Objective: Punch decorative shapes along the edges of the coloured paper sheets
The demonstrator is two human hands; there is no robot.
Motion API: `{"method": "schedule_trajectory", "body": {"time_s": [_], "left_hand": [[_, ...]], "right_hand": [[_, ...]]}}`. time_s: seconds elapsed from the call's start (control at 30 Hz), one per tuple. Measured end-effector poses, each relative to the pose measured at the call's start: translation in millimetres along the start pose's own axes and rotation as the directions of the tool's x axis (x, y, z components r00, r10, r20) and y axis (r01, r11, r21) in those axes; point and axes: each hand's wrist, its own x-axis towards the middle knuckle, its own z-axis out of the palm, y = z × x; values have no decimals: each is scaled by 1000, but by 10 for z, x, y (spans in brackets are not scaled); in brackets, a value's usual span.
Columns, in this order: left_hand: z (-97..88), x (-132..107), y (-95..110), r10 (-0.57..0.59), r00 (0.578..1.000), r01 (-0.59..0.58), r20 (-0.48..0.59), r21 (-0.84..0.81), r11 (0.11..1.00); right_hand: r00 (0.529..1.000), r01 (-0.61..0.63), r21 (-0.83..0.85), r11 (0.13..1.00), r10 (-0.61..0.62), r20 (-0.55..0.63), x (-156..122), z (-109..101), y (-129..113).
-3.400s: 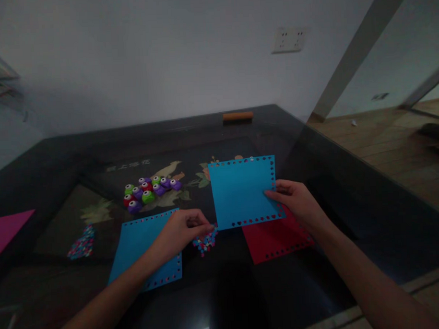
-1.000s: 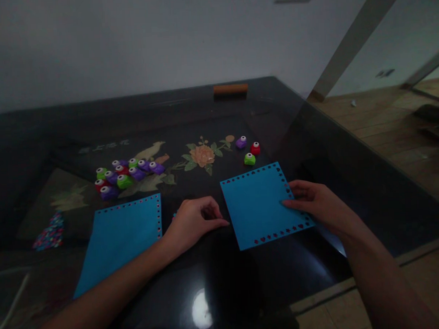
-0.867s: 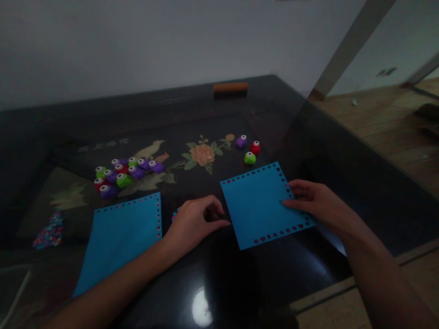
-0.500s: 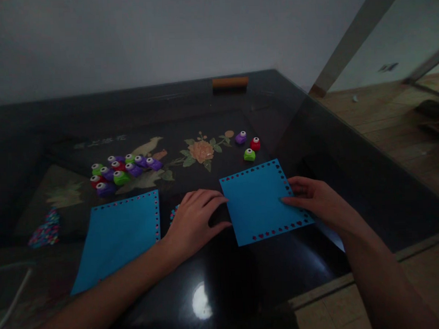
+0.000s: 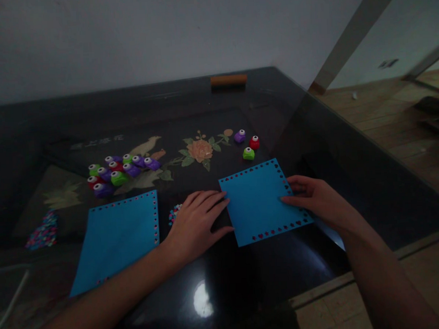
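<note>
A blue sheet of paper (image 5: 255,201), with small punched shapes along its top, right and bottom edges, lies before me. My right hand (image 5: 312,195) pinches its right edge, thumb on top and fingers underneath. On the opposite side, my left hand (image 5: 198,223) rests with fingers spread, its fingertips touching the left edge. Beyond the sheet stand three small craft punches with eye-like tops: a purple one (image 5: 239,136), a red one (image 5: 254,143) and a green one (image 5: 248,154). Partly hidden behind my left hand is a little pile of paper cutouts (image 5: 173,214).
A second punched blue sheet (image 5: 123,235) lies at the left, partly under my forearm. Several more craft punches (image 5: 117,173) cluster behind it. Pink and blue cutouts (image 5: 45,233) are heaped farther left. An orange-brown roll (image 5: 228,81) sits at the back of the dark glossy table (image 5: 160,106).
My left hand's fingers have spread slightly and now reach onto the sheet's left edge. The right hand keeps its pinch, and the view has shifted a little.
</note>
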Motion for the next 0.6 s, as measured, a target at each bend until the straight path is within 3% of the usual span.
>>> {"method": "schedule_trajectory", "body": {"time_s": [0.3,0.6], "left_hand": [[17,-16,-5,10,1000,-10,-7,0,1000],[28,-11,-6,13,1000,-13,-13,7,1000]], "right_hand": [[1000,16,-27,1000,-16,-2,15,-2,16],[996,80,-203,976,-85,-17,70,2,78]]}}
